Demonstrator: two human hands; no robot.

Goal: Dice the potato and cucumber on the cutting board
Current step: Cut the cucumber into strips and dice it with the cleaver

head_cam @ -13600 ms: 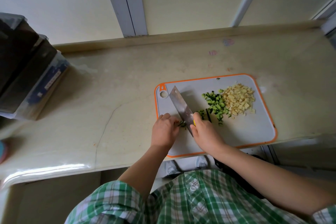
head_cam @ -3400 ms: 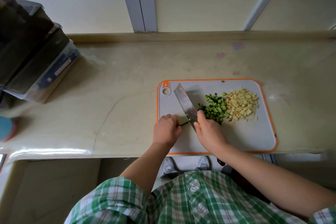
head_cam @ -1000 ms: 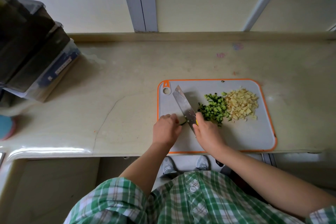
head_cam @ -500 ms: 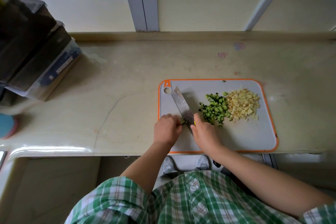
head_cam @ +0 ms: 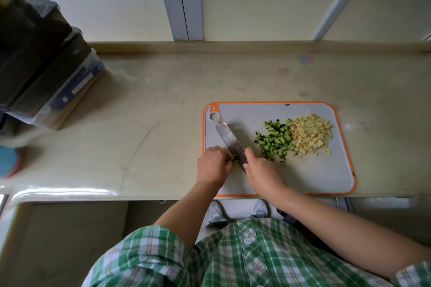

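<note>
Green cucumber stub, pinched by the left hand, is diced with a broad steel knife gripped in the right hand; careful final cuts are needed.

Soft even daylight, glare streak on the countertop, wide-angle bowing at borders (left edge blurred), faint shadows

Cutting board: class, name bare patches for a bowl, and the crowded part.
Bare: the cutting board near right, below the potato dice and cucumber dice; the counter left of it. Crowded: near left, where left hand, cucumber end, knife, right hand meet.
</note>
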